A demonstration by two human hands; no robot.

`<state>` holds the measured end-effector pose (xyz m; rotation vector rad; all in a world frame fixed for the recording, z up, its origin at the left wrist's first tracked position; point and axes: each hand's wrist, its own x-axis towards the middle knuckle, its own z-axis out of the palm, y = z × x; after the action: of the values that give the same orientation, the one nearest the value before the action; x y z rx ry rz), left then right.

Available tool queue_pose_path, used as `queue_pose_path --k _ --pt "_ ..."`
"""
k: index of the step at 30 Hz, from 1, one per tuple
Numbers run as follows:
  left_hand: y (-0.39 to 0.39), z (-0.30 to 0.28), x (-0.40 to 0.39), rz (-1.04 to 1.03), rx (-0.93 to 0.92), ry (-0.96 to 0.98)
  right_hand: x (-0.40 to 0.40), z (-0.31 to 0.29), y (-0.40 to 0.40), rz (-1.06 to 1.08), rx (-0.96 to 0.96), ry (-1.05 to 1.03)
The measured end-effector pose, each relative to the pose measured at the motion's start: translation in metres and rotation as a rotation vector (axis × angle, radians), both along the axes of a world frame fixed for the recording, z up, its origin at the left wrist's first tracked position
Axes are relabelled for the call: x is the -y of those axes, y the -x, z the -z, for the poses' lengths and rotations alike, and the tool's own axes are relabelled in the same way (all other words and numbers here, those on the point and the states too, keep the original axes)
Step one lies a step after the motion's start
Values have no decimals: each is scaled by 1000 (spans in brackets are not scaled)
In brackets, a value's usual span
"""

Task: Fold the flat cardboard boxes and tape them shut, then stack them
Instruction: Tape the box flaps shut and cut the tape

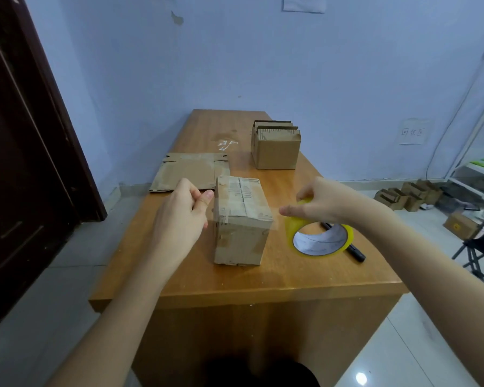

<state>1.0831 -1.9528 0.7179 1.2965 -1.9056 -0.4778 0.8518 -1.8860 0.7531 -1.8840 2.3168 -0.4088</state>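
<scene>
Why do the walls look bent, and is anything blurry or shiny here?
Head view: the wide-angle lens bows the door frame and the room's edges; a stretch of clear tape near the taped box looks hazy; a bright glare spot sits on the floor tile; the table is evenly lit, with soft shadows.

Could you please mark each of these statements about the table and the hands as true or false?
1. The right hand holds the yellow tape roll. True.
2. The folded box between the hands stands open at the top. False: its top flaps are closed and taped.
3. A flat, unfolded cardboard sheet lies on the table beyond the left hand. True.
4. The black marker lies on top of the folded box. False: it lies on the table, partly behind the tape roll.
5. The far box holds upright cardboard pieces. True.
</scene>
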Motion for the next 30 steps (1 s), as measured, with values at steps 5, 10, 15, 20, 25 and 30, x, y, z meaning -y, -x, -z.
queue_pose_path --k 5,10,15,20,25,30 --pt "1 2 4 3 1 1 11 -7 -1 22 -19 -54" --pt "1 4 4 -10 17 9 13 -7 -1 14 -42 -86" --pt "3 8 4 -23 21 41 14 -8 -3 29 -28 -130" --pt "3 20 9 -3 -1 -24 20 -3 -4 34 -20 -202" --pt "1 35 12 1 -65 -135 30 0 -12 13 -91 -259" --pt "-1 49 15 60 -254 -268 34 -8 -19 -22 -102 -296"
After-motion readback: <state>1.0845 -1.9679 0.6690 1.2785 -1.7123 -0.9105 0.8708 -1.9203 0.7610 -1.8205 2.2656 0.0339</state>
